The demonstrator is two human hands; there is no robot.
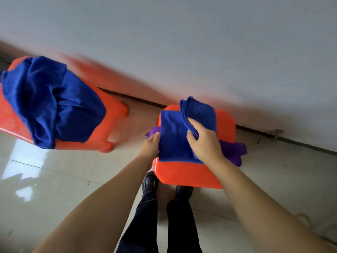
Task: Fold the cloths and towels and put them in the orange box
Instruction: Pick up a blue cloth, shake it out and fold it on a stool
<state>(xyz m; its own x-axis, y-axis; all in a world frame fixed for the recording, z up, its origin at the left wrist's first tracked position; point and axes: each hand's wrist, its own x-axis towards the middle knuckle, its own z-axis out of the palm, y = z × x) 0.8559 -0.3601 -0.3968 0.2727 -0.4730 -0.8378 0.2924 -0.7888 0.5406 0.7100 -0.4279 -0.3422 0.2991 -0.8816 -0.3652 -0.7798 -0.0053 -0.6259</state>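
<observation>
**Blue cloth being folded over the orange box by the wall**

From the head view, looking down: an orange box (189, 172) stands on the glossy tiled floor (54, 179) just in front of the person's black shoes (149, 182), close to the grey wall (182, 42). A blue cloth (173, 139) lies flat across the top of the box. The right hand (206, 143) pinches a folded blue cloth (198, 112), thumb on top and fingers curled beneath its layered edge, holding it over the far right part of the box. The left hand (150, 145) grips the left edge of the flat blue cloth, fingers curled around it. A purple cloth (235, 152) hangs out over the box's right side, and more purple shows at the left edge beside the left hand.

Well apart, to the left, an orange plastic stool (102, 114) carries a crumpled heap of blue towels (52, 103) draped over its top.
</observation>
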